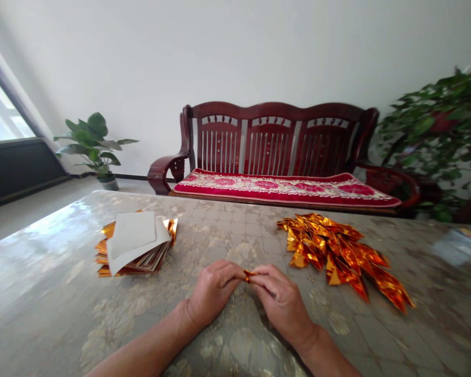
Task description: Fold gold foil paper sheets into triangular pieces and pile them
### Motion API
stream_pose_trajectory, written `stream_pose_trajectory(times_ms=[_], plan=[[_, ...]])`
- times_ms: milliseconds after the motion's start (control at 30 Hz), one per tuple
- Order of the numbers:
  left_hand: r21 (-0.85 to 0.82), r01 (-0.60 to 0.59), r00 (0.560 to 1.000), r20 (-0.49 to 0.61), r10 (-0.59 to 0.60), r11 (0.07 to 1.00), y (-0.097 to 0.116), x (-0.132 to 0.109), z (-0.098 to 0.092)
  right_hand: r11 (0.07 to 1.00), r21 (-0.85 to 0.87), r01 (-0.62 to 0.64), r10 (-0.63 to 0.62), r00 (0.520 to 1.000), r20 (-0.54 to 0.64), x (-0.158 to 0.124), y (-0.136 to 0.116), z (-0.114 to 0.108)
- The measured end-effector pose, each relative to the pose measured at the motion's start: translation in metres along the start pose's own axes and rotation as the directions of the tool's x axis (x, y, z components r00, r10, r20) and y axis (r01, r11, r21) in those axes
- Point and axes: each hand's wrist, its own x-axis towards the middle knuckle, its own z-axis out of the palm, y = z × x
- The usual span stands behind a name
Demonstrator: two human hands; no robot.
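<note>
No legible text anywhere. Glossy packet [461, 243] at the right edge of the bench [227, 230]: some coloured print, too blurred to read. Folded gold foil pieces [337, 256]: shine only, nothing readable.
</note>
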Motion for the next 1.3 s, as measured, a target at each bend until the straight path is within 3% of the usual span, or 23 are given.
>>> stream_pose_trajectory(times_ms=[667,1000,1300], plan=[[-0.172,-0.015,0.998,-0.058,0.005,0.985,0.0,0.002,0.001,0.998,0.003,0.059,-0.059,0.997,0.056,-0.003,0.0,-0.006],[-0.233,0.068,0.997,-0.023,-0.076,0.97,0.007,0.004,-0.001,0.988,0.155,0.008,-0.011,1.0,0.015,0.001,-0.001,-0.009],[-0.257,0.095,0.995,0.022,-0.093,0.962,0.008,0.005,-0.002,0.97,0.241,-0.04,0.028,0.998,0.054,0.004,-0.002,-0.011]])
